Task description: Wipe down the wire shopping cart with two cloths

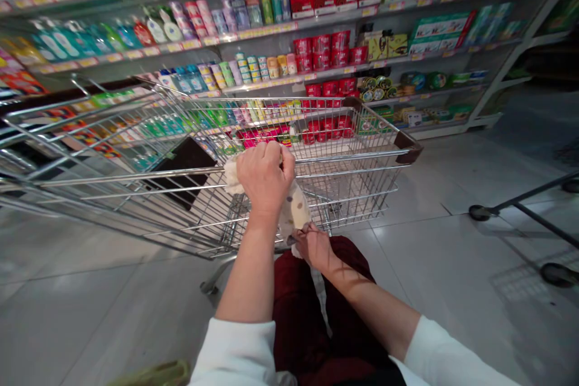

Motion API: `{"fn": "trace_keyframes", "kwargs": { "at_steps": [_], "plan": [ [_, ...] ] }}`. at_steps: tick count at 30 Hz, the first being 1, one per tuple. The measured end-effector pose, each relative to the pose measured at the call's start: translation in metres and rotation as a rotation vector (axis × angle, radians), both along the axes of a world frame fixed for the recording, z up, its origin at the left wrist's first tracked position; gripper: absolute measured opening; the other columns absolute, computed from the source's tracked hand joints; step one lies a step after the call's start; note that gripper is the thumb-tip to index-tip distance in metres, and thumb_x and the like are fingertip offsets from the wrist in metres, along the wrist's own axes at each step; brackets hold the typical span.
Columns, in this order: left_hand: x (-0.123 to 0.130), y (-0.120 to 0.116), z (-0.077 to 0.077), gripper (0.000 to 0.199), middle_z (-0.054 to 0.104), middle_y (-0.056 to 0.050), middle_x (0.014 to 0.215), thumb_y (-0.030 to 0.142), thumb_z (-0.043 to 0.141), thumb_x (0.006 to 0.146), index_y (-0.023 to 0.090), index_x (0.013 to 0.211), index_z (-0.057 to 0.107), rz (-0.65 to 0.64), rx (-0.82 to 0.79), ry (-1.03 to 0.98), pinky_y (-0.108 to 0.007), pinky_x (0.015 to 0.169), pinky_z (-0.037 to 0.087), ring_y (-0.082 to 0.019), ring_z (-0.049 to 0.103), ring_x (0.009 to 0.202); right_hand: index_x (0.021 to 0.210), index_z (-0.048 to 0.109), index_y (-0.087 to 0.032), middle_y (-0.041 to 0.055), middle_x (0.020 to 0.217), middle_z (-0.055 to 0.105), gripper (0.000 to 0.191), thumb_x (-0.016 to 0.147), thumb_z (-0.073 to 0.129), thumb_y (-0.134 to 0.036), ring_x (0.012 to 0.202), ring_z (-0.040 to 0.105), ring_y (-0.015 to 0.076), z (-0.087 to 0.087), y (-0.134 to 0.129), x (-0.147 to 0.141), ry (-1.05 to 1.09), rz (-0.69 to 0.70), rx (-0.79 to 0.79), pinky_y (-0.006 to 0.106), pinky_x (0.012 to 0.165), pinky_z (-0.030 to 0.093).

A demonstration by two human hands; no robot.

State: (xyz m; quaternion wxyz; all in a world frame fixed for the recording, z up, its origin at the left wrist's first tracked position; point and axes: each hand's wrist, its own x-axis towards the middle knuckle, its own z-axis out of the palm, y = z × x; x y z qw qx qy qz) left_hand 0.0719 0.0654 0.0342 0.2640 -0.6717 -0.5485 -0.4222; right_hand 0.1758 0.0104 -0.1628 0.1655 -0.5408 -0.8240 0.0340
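Observation:
My left hand (265,178) is closed around the upper part of a cream polka-dot cloth (295,211), just above the top rail of a wire shopping cart (353,157). My right hand (314,247) sits lower, pinching the same cloth in front of my dark red garment (307,313). The cloth hangs between my hands, and a narrow strip of it falls below my right hand. Whether my left hand touches the rail is hard to tell. White sleeves cover both my upper arms.
Store shelves (271,78) stocked with bottles, tins and boxes stand beyond the cart. A black wheeled metal frame (515,211) stands on the tiled floor (90,313) at the right. A green object (154,374) shows at the bottom edge.

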Motion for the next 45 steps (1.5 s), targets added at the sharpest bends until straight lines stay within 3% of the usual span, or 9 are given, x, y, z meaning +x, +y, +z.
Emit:
{"fn": "trace_keyframes", "kwargs": {
  "at_steps": [6,10,14,22,25,29,33,38,45],
  "plan": [
    [0.0,0.001,-0.001,0.027,0.056,-0.005,0.075,0.031,0.038,0.096,0.022,0.075,0.054,0.007,0.029,0.011,-0.037,0.074,0.027,-0.022,0.048,0.077,0.098,0.073,-0.021,0.0122,0.107,0.065,0.035,0.098,0.04,-0.031,0.11,0.054,0.0241,0.017,0.003,0.001,-0.015,-0.053,0.027,0.035,0.084,0.049],
    [0.0,0.001,-0.001,0.026,0.056,-0.006,0.075,0.031,0.039,0.096,0.022,0.076,0.054,0.005,0.011,0.007,-0.037,0.074,0.027,-0.022,0.047,0.078,0.099,0.072,-0.023,0.0097,0.099,0.066,0.032,0.098,0.04,-0.025,0.099,0.057,0.0214,0.001,0.005,-0.003,-0.035,-0.045,-0.001,0.031,0.074,0.047],
    [0.0,-0.001,0.0,0.026,0.056,-0.006,0.075,0.029,0.038,0.096,0.022,0.076,0.054,-0.003,0.01,0.025,-0.037,0.074,0.027,-0.022,0.047,0.078,0.111,0.067,-0.028,0.0052,0.104,0.066,0.029,0.097,0.043,-0.021,0.102,0.054,0.0214,-0.017,0.002,-0.003,-0.035,-0.021,0.016,0.031,0.075,0.047],
    [-0.002,-0.003,0.003,0.026,0.058,-0.007,0.077,0.032,0.039,0.096,0.022,0.08,0.055,-0.02,-0.01,0.077,-0.037,0.073,0.027,-0.022,0.049,0.079,0.111,0.065,-0.027,0.0077,0.101,0.066,0.032,0.097,0.036,-0.022,0.093,0.059,0.0231,-0.019,0.01,-0.003,-0.105,0.005,0.0,0.035,0.073,0.047],
    [-0.014,-0.004,0.005,0.024,0.057,-0.005,0.076,0.033,0.04,0.096,0.022,0.079,0.054,0.047,0.027,0.136,-0.037,0.071,0.027,-0.022,0.049,0.076,0.117,0.062,-0.029,0.0063,0.105,0.066,0.032,0.095,0.04,-0.022,0.091,0.061,0.0221,-0.017,0.01,-0.002,-0.106,0.02,0.004,0.034,0.071,0.047],
    [-0.048,-0.007,0.012,0.024,0.053,-0.004,0.07,0.033,0.042,0.094,0.024,0.073,0.049,0.189,0.064,0.09,-0.037,0.069,0.024,-0.021,0.046,0.071,0.122,0.058,-0.027,0.0065,0.11,0.064,0.035,0.093,0.041,-0.019,0.091,0.061,0.0203,-0.014,0.009,0.002,-0.126,0.02,0.014,0.032,0.073,0.045],
    [-0.068,-0.008,0.021,0.029,0.048,-0.002,0.064,0.032,0.042,0.092,0.023,0.064,0.041,0.188,-0.02,0.075,-0.036,0.066,0.021,-0.019,0.043,0.065,0.118,0.059,-0.026,0.0068,0.109,0.064,0.032,0.093,0.039,-0.018,0.095,0.061,0.02,-0.014,0.008,0.009,-0.118,0.029,-0.002,0.031,0.076,0.043],
    [-0.049,-0.007,0.024,0.027,0.052,-0.002,0.062,0.032,0.048,0.086,0.023,0.061,0.04,0.205,-0.066,0.032,-0.036,0.067,0.022,-0.019,0.045,0.063,0.119,0.059,-0.027,0.0066,0.111,0.063,0.032,0.093,0.041,-0.019,0.097,0.06,0.0198,-0.016,0.008,0.02,-0.15,-0.001,-0.029,0.031,0.078,0.042],
    [-0.012,-0.01,0.019,0.023,0.061,-0.004,0.071,0.033,0.044,0.089,0.022,0.071,0.052,0.151,-0.07,0.029,-0.038,0.074,0.026,-0.021,0.051,0.071,0.126,0.057,-0.03,0.0063,0.116,0.062,0.037,0.093,0.042,-0.023,0.095,0.061,0.0194,-0.024,0.01,0.05,-0.173,-0.071,-0.04,0.03,0.079,0.042]
  ]
}}
